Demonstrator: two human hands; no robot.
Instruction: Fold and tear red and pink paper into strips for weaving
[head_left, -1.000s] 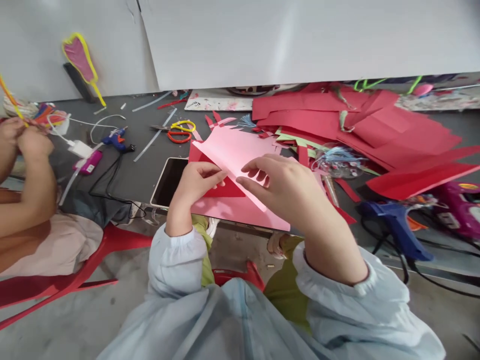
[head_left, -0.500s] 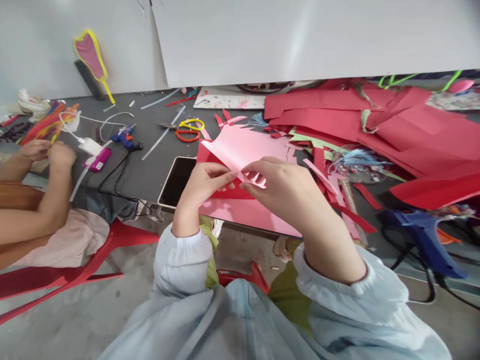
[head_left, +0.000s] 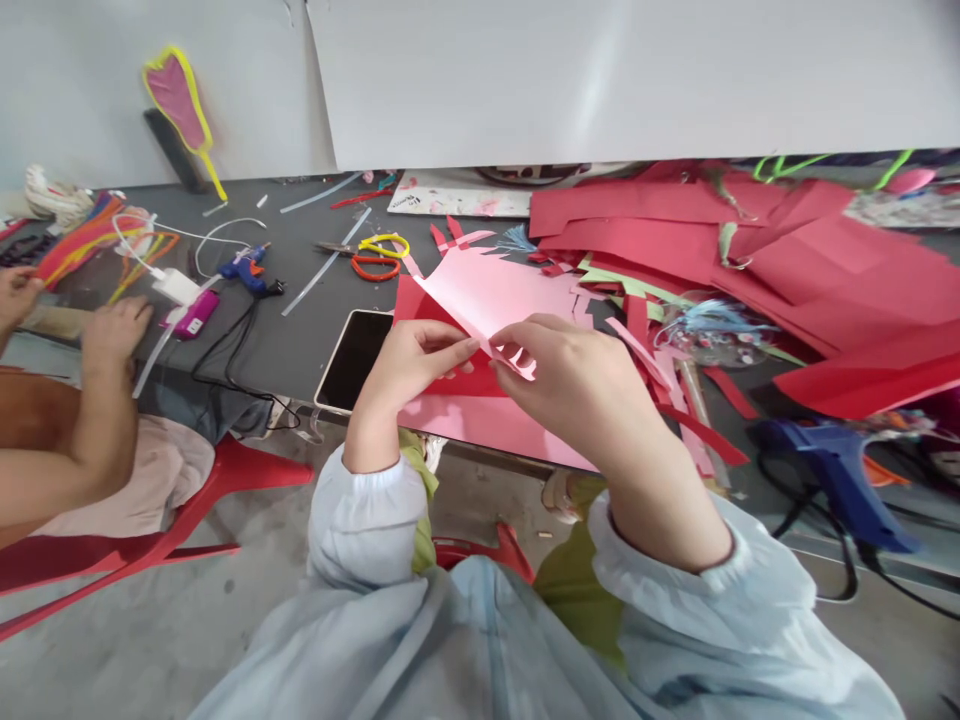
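Observation:
A pink sheet of paper [head_left: 517,283] is lifted at its near edge, where a row of cuts shows. My left hand [head_left: 420,365] pinches that edge between thumb and fingers. Close beside it, my right hand [head_left: 559,380] grips the same edge farther right, its fingers curled. Under the raised sheet lies red paper [head_left: 411,300], with more pink paper [head_left: 487,420] along the table's front edge. A phone [head_left: 355,360] lies just left of my left hand. Scissors [head_left: 375,258] with yellow and orange handles rest beyond the phone.
Red paper sheets [head_left: 645,230] pile up at the back right, with paper strips nearby. A blue glue gun [head_left: 844,480] sits at the right edge. At left, a co-worker's hands [head_left: 112,330] are near pipe cleaners [head_left: 82,240], a small glue gun [head_left: 244,268] and cables.
My two hands keep their grip on the pink sheet and have shifted slightly to the right. The co-worker's hands have moved apart, leaving a yellow pipe cleaner on the table.

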